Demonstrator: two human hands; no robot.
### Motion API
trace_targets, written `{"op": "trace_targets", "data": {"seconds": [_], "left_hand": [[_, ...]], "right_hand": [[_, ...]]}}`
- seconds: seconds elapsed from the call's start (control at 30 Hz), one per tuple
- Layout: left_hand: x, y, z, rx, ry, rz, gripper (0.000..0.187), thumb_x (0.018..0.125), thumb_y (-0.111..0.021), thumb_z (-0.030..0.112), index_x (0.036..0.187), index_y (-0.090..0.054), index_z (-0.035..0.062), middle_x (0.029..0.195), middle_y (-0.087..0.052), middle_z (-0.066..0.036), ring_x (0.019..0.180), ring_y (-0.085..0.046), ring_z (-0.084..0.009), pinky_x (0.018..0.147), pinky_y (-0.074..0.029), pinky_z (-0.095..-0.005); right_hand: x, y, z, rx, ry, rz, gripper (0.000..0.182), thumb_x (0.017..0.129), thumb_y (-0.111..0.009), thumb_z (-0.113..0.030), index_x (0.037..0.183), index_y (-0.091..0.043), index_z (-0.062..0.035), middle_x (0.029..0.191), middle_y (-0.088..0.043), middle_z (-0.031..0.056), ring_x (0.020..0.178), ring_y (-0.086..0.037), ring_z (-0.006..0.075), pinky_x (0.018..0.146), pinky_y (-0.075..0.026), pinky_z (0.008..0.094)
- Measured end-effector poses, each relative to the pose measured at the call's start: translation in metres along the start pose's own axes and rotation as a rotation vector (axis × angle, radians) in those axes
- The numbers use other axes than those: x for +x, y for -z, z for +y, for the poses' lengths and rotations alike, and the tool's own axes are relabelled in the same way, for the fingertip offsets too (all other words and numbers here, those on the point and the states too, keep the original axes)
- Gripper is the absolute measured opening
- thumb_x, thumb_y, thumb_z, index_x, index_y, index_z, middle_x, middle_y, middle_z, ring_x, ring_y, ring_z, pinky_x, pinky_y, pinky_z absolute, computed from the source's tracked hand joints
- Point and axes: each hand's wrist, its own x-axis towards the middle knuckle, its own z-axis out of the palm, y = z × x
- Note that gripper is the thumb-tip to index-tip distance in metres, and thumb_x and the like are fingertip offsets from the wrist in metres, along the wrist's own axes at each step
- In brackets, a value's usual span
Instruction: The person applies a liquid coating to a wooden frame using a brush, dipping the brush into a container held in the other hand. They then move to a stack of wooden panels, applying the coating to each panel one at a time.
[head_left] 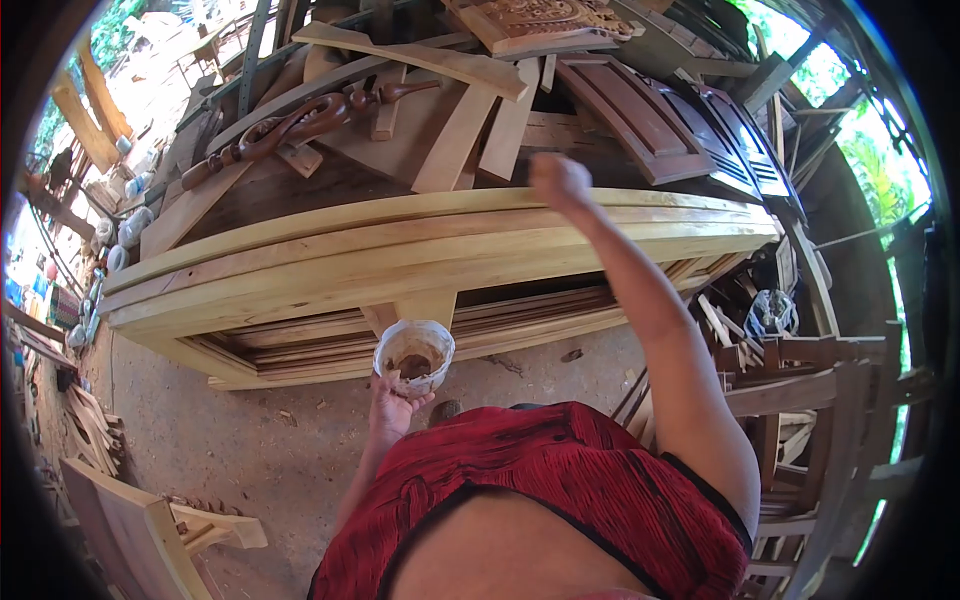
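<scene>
My left hand (394,408) grips a whitish plastic tub (384,350) from below and the side. The tub has a rough rim, and a brown substance (412,366) lies at its bottom. Farther forward, my right hand (562,183) is closed in a fist at the top edge of a long pale wooden frame (330,260). Whatever that hand may hold is hidden by its fingers. The frame stands on its side across my front, with panelled openings on the face towards me.
Behind the frame lie loose boards (455,135), a carved dark wooden post (310,120), a carved panel (545,20) and brown door panels (635,120). Chair-like wooden frames (820,390) stand at right. A wooden piece (150,530) is at lower left on the concrete floor (250,440).
</scene>
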Motion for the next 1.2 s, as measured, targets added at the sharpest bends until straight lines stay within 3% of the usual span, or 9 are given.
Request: {"op": "trace_targets", "data": {"seconds": [0.13, 0.2, 0.4, 0.57, 0.73, 0.87, 1.0, 1.1, 1.2], "left_hand": [[0.002, -0.017, -0.009, 0.009, 0.023, -0.005, 0.072, 0.074, -0.067, 0.038, 0.132, -0.028, 0.0274, 0.131, -0.039, -0.012, 0.110, -0.050, -0.0373, 0.075, -0.052, -0.0533], [0.002, -0.029, -0.014, 0.040, 0.028, -0.020, 0.073, 0.072, -0.067, 0.039, 0.133, -0.028, 0.0268, 0.130, -0.041, -0.012, 0.109, -0.051, -0.0369, 0.074, -0.052, -0.0526], [-0.004, -0.058, -0.033, 0.196, -0.011, -0.003, 0.084, 0.071, -0.064, 0.051, 0.135, -0.030, 0.0086, 0.131, -0.042, -0.016, 0.113, -0.049, -0.0351, 0.083, -0.047, -0.0519], [-0.001, -0.052, -0.075, 0.071, -0.019, 0.053, 0.083, 0.069, -0.069, 0.044, 0.135, -0.028, 0.0177, 0.131, -0.040, -0.015, 0.114, -0.047, -0.0360, 0.082, -0.046, -0.0534], [0.005, -0.095, -0.123, 0.117, 0.062, 0.112, 0.085, 0.072, -0.061, 0.049, 0.136, -0.027, 0.0060, 0.134, -0.037, -0.018, 0.118, -0.042, -0.0353, 0.093, -0.038, -0.0526], [0.013, -0.116, -0.157, 0.091, 0.165, -0.004, 0.082, 0.072, -0.061, 0.046, 0.135, -0.029, 0.0059, 0.132, -0.039, -0.017, 0.116, -0.043, -0.0350, 0.094, -0.039, -0.0496], [0.004, -0.155, -0.181, 0.124, 0.107, 0.012, 0.081, 0.073, -0.061, 0.046, 0.135, -0.028, 0.0047, 0.131, -0.040, -0.018, 0.113, -0.044, -0.0355, 0.095, -0.040, -0.0466], [0.007, -0.152, -0.198, 0.113, 0.130, 0.006, 0.082, 0.073, -0.060, 0.047, 0.136, -0.028, 0.0040, 0.130, -0.040, -0.019, 0.110, -0.046, -0.0355, 0.093, -0.041, -0.0446], [0.014, -0.146, -0.212, 0.023, 0.198, -0.009, 0.080, 0.073, -0.063, 0.042, 0.137, -0.026, 0.0091, 0.137, -0.036, -0.015, 0.124, -0.038, -0.0355, 0.097, -0.034, -0.0560]], "right_hand": [[-0.002, -0.004, -0.106, 0.428, 0.101, 0.055, 0.011, 0.073, -0.061, -0.016, 0.079, -0.063, -0.0075, 0.069, -0.063, 0.0119, 0.066, -0.064, 0.0285, 0.059, -0.051, 0.0374], [-0.004, 0.014, -0.135, 1.065, -0.180, -0.222, 0.007, 0.075, -0.060, -0.007, 0.081, -0.062, -0.0049, 0.070, -0.063, 0.0098, 0.060, -0.065, 0.0214, 0.050, -0.052, 0.0295], [-0.005, 0.007, -0.038, 1.337, -0.531, -0.187, 0.012, 0.074, -0.060, -0.001, 0.086, -0.060, -0.0019, 0.076, -0.063, 0.0121, 0.052, -0.064, 0.0192, 0.044, -0.053, 0.0279], [-0.034, 0.052, 0.164, 1.294, -0.687, 0.081, 0.020, 0.073, -0.060, -0.006, 0.092, -0.058, -0.0033, 0.076, -0.061, 0.0137, 0.056, -0.065, 0.0233, 0.048, -0.056, 0.0326], [-0.096, 0.107, 0.345, 1.233, -0.882, 0.546, 0.019, 0.072, -0.058, -0.003, 0.091, -0.054, -0.0018, 0.074, -0.059, 0.0154, 0.058, -0.065, 0.0286, 0.045, -0.056, 0.0344], [-0.119, 0.123, 0.448, 0.952, -0.777, 0.861, 0.012, 0.070, -0.056, -0.001, 0.082, -0.060, -0.0009, 0.068, -0.059, 0.0114, 0.053, -0.061, 0.0205, 0.044, -0.049, 0.0294], [-0.120, 0.133, 0.468, -0.005, -0.520, 0.599, 0.015, 0.072, -0.053, -0.011, 0.084, -0.063, -0.0133, 0.080, -0.061, 0.0153, 0.076, -0.059, 0.0353, 0.068, -0.045, 0.0436], [-0.115, 0.113, 0.425, -0.081, -0.525, 0.195, 0.018, 0.076, -0.048, -0.012, 0.092, -0.058, -0.0130, 0.092, -0.059, 0.0180, 0.084, -0.059, 0.0383, 0.068, -0.046, 0.0482], [-0.128, 0.084, 0.348, -0.029, -0.016, 0.126, 0.016, 0.079, -0.049, -0.014, 0.090, -0.059, -0.0091, 0.086, -0.059, 0.0161, 0.079, -0.060, 0.0358, 0.063, -0.048, 0.0474]]}}
